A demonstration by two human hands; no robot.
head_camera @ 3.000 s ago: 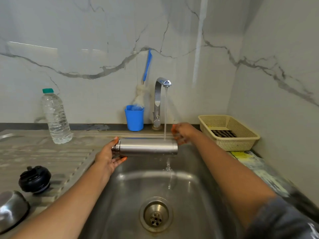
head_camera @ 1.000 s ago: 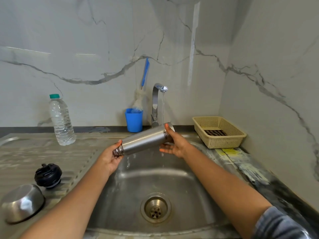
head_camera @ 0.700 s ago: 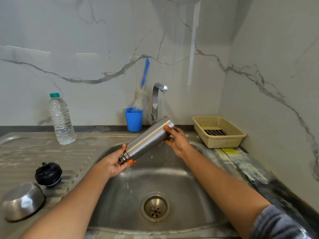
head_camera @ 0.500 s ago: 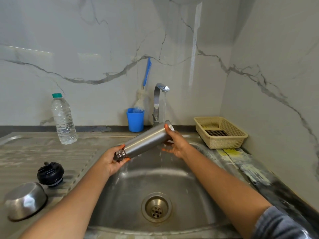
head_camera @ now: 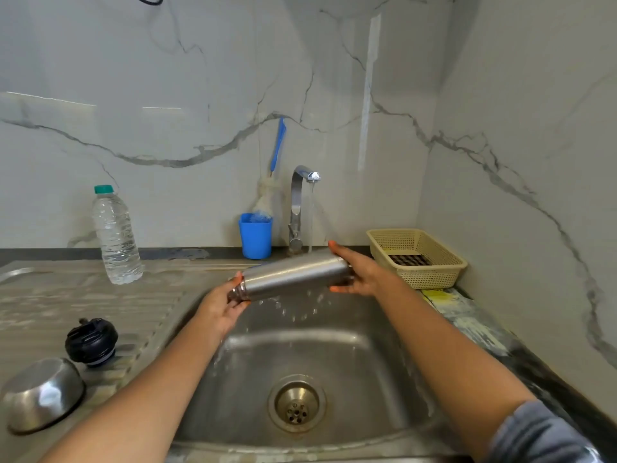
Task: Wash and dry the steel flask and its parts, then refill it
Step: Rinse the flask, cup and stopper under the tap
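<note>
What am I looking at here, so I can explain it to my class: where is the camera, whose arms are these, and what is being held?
There is no machine here. A person wears a camera on the head, so the one picture looks down over their own arms. The left hand grips the neck of the steel flask and the right hand holds its base, keeping it sideways under the running tap, above the sink. On the draining board lie a black stopper and a steel cup. A plastic water bottle stands further back.
</note>
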